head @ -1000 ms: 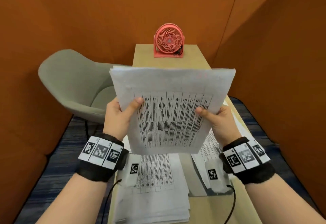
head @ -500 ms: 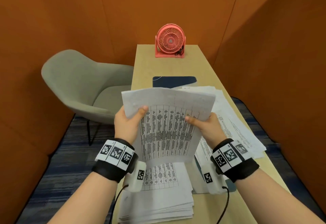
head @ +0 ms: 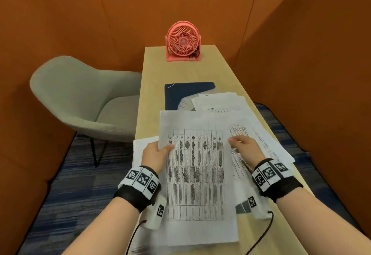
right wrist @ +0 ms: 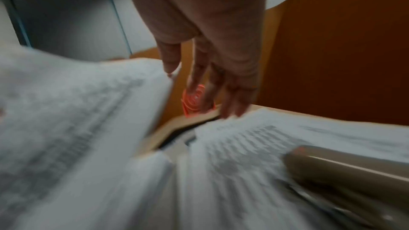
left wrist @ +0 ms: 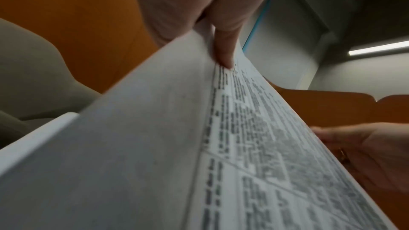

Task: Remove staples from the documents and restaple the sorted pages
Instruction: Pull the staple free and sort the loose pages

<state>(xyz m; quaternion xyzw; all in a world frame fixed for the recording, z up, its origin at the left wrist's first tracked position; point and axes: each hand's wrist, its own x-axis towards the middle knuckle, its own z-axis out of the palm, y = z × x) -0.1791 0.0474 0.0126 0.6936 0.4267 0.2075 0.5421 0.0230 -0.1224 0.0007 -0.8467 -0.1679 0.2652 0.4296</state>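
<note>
A sheaf of printed table pages (head: 196, 174) lies almost flat over the left pile (head: 143, 144) on the table. My left hand (head: 163, 148) pinches its left edge, thumb (left wrist: 223, 55) on top and the other fingers hidden beneath. At the sheaf's right edge is my right hand (head: 240, 145); in the blurred right wrist view its fingers (right wrist: 230, 100) hang straight and only the thumb tip touches the paper's edge (right wrist: 168, 83). A grey metal object, probably the stapler (right wrist: 345, 169), lies on the fanned right pile (head: 263, 134).
A pale wooden table (head: 156, 74) runs away from me between orange walls. A pink fan (head: 183, 41) stands at its far end, with a dark blue mat (head: 178, 94) before it. A grey chair (head: 80, 98) sits to the left.
The sheaf came down from upright in front of me to nearly flat over the left pile. My right hand's grip on its right edge has loosened.
</note>
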